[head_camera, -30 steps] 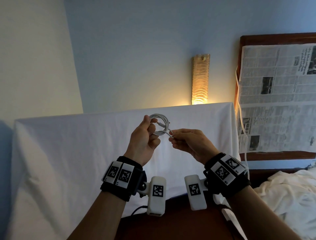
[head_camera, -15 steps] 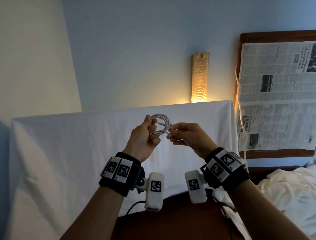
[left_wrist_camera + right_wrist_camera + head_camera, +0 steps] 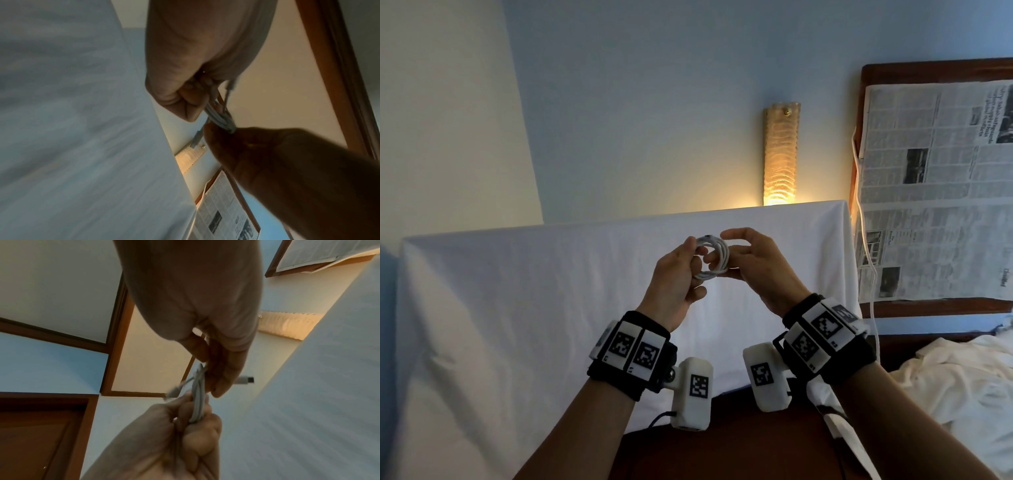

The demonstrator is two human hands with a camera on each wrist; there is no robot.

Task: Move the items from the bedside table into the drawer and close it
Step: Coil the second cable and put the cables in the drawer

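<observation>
The white cable (image 3: 711, 256), wound in a small coil, is held up in the air before the white sheet (image 3: 517, 291). The left hand (image 3: 677, 277) pinches its 9 o'clock side, and the right hand (image 3: 758, 265) curls around the 3 o'clock side. It looks light and springy, so hold across all loops. The drawer is hidden, and the counter probably too.

newspaper (image 3: 935, 192) print too small to read, wristbands (image 3: 635, 353) bearing square black-and-white marker codes, no legible words
</observation>
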